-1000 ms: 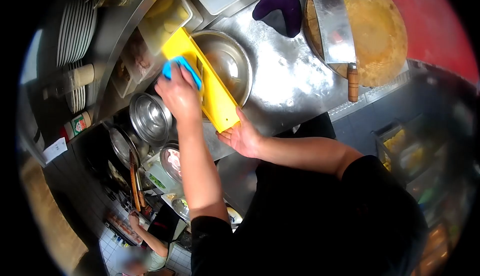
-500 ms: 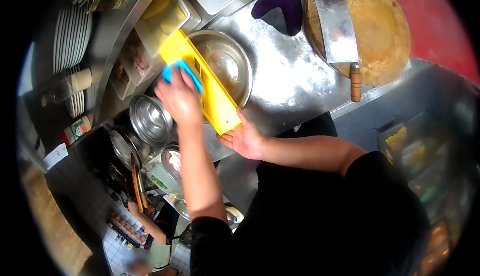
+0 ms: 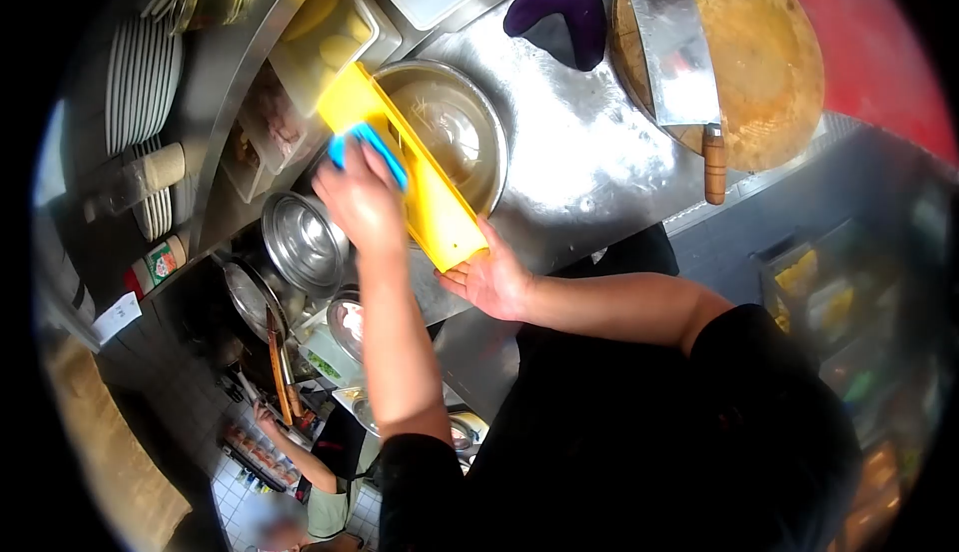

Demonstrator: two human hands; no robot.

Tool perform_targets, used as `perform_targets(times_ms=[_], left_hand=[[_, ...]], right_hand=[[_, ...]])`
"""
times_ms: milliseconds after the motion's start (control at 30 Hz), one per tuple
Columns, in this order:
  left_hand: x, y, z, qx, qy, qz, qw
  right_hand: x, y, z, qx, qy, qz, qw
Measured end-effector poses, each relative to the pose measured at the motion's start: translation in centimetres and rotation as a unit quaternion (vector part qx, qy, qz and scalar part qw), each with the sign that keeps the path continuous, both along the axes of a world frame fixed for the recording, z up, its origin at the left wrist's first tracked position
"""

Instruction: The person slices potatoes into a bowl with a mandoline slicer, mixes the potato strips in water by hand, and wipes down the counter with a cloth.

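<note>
A long yellow mandoline slicer [image 3: 440, 207] slants across the rim of a steel bowl [image 3: 491, 117]. Thin pale shreds [image 3: 428, 112] lie in the bowl. My left hand [image 3: 362, 197], slightly blurred, is closed over a blue slicer holder [image 3: 385, 150] pressed on the upper half of the slicer. Whatever is under the holder is hidden. At the slicer's lower end, my right hand [image 3: 496, 274] grips it palm up, with the thumb along the edge and fingers underneath.
A cleaver [image 3: 677, 52] lies on a round chopping board [image 3: 764, 62]. Beside it is a dark purple cloth [image 3: 559, 12]. Food tubs [image 3: 375, 27], steel bowls [image 3: 305, 242] and stacked plates [image 3: 140, 82] stand to the left. Another person's arm [image 3: 300, 457] shows at the lower left.
The view has shifted very slightly. My left hand stays on the blue holder and my right hand keeps its grip. The other person's arm has moved a little.
</note>
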State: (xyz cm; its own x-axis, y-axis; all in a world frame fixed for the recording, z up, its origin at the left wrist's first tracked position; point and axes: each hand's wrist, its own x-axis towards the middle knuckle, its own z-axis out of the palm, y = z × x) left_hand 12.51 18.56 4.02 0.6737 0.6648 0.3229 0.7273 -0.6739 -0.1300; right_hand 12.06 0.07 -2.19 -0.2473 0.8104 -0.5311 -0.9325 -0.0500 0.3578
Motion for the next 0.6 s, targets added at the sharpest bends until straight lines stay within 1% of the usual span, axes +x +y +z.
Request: perform_targets(times_ms=[33, 67, 133, 200, 267, 333, 367, 433, 500, 567, 600], left_hand=[[1.3, 1.7, 0.0, 0.015, 0.000, 0.011, 1.000], [1.8, 3.4, 0.1, 0.014, -0.014, -0.023, 1.000], [1.5, 3.0, 0.4, 0.005, 0.021, -0.006, 1.000], [-0.2, -0.7, 1.0, -0.043, 0.036, 0.035, 0.998], [-2.6, -6.1, 1.2, -0.044, 0.008, 0.006, 0.999], [-4.9, -10.9, 1.2, -0.075, 0.033, -0.002, 0.997], [-4.6, -10.4, 1.1, -0.063, 0.031, -0.002, 0.998], [-4.3, -8.8, 0.5, -0.045, 0.021, 0.004, 0.999], [-1.4, -2.4, -0.5, -0.015, 0.013, 0.023, 1.000], [1.5, 3.1, -0.8, 0.008, 0.010, 0.041, 0.999], [2.6, 4.5, -0.5, 0.013, -0.006, 0.030, 0.999]], right_hand=[[-0.2, 0.0, -0.1, -0.004, 0.000, -0.003, 1.000], [-0.3, -0.2, 0.1, -0.007, 0.002, -0.007, 1.000], [-0.1, -0.3, 0.5, -0.015, 0.004, -0.007, 1.000], [0.1, -0.5, 0.6, 0.002, 0.011, -0.007, 1.000], [0.0, -0.7, -0.1, 0.043, 0.021, -0.008, 0.999], [0.9, -0.9, 1.3, 0.056, -0.011, -0.025, 0.998], [1.4, -0.8, 1.7, 0.062, -0.029, -0.036, 0.997], [1.2, -0.5, 1.2, 0.032, -0.012, -0.031, 0.999], [0.6, -0.5, 0.7, 0.001, 0.003, -0.015, 1.000], [0.5, -0.5, 0.3, -0.002, -0.002, -0.011, 1.000], [0.2, -0.7, 0.3, -0.004, -0.001, -0.009, 1.000]])
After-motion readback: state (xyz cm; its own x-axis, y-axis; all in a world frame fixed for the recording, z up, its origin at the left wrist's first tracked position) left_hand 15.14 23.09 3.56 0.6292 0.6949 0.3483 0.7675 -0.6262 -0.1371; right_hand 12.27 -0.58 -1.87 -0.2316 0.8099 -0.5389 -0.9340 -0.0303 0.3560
